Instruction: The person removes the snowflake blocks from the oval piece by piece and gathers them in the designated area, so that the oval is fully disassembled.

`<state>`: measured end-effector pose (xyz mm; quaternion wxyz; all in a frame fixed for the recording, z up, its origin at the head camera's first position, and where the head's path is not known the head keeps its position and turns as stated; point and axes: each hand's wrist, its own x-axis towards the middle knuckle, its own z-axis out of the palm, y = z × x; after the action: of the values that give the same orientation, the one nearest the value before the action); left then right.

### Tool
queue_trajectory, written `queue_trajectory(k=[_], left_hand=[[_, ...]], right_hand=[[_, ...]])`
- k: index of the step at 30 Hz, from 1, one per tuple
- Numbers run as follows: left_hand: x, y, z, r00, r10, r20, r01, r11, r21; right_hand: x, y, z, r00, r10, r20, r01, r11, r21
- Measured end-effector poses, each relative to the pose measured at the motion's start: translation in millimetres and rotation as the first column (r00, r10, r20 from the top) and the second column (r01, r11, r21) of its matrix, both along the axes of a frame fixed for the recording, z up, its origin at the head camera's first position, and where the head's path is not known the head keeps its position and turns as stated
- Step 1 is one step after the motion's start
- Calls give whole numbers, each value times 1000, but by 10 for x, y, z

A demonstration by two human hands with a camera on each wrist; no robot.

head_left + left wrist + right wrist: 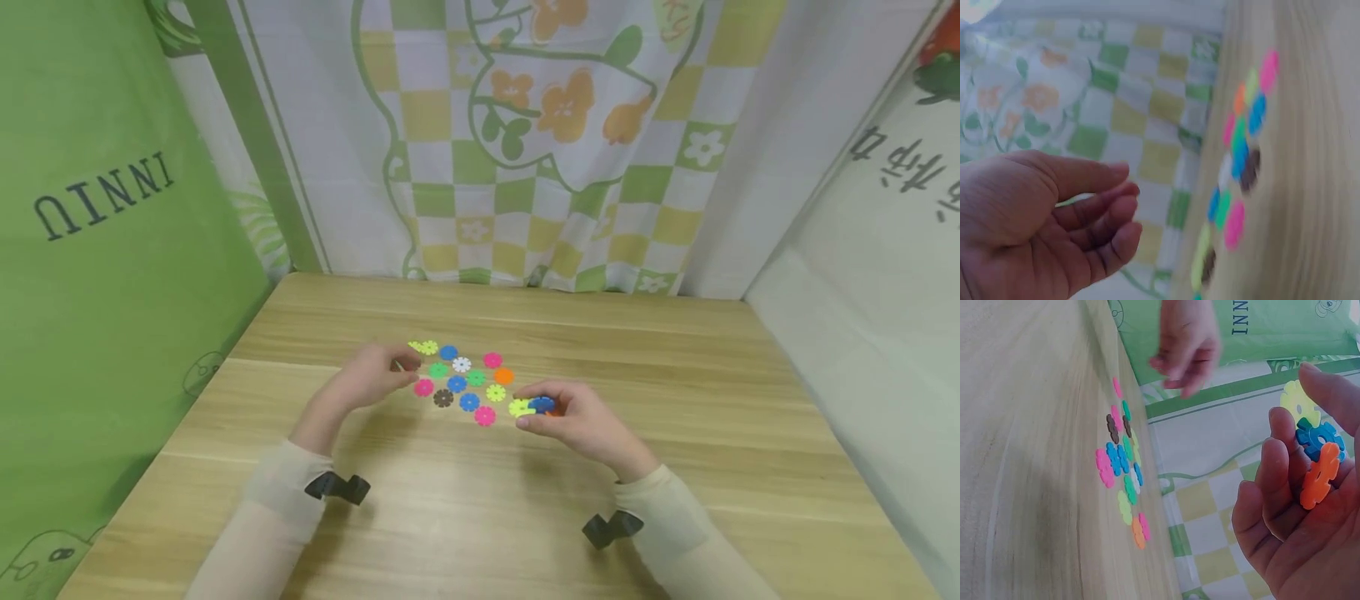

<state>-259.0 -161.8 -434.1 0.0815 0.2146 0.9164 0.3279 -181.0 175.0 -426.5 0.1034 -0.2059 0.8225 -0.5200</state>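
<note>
My right hand [588, 425] holds a short chain of three joined, notched plastic snowflake discs, raised above the table. In the right wrist view the chain runs from a yellow disc [1298, 400] through a blue disc [1329, 432] to an orange disc [1320, 478] near the palm. My left hand [366, 375] hovers at the left side of the loose discs, fingers loosely bent and nothing seen between them. Closest to it lie a green disc [438, 370] and a pink disc [423, 387]; its fingers partly hide the discs at the left end.
Several loose discs lie spread between the hands, among them a white disc [461, 365], a brown disc [443, 398] and an orange one [504, 377]. They rest flat on the wooden table [465, 508]. A patterned curtain [517, 200] hangs along its back edge, with green cloth [112, 300] at left.
</note>
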Motion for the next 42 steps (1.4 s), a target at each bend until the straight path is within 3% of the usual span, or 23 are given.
queue_trajectory(k=[3,5,7,10,14,19,21,23,30,35,42], left_hand=[[196,251,177,995,-104,-1,104,990,100],[327,412,264,984,-176,-36,180,973,147],[443,549,319,966,-246,-78,257,946,196],[570,727,341,939,-304,-162,333,920,205],[645,916,284,901,-335,-274,384,911,150],[659,1055,202,836,-332,-438,418,901,115],[663,1077,189,824,-320,-468,417,901,118],[667,1082,190,827,-301,-474,404,906,130],[635,1031,192,863,-216,-456,343,914,216],[623,997,181,885,-216,-412,327,919,222],[621,955,164,931,-251,-264,334,878,342]], right_hand=[[-4,-4,-9,1000,0,-4,0,1000,-2],[-5,-5,-13,1000,-4,0,4,1000,-6],[-5,-7,-17,1000,-4,8,5,1000,-18],[-3,-5,-20,1000,-6,21,7,999,-39],[6,0,-15,1000,0,27,2,998,-67],[20,-6,-4,999,36,11,-34,995,-98],[21,-3,-10,999,43,2,-43,994,-104],[21,9,-18,999,47,2,-46,992,-114],[9,50,-16,999,34,3,-33,988,-152],[17,42,2,998,51,22,-46,984,-174],[12,27,-7,998,63,8,-60,981,-185]])
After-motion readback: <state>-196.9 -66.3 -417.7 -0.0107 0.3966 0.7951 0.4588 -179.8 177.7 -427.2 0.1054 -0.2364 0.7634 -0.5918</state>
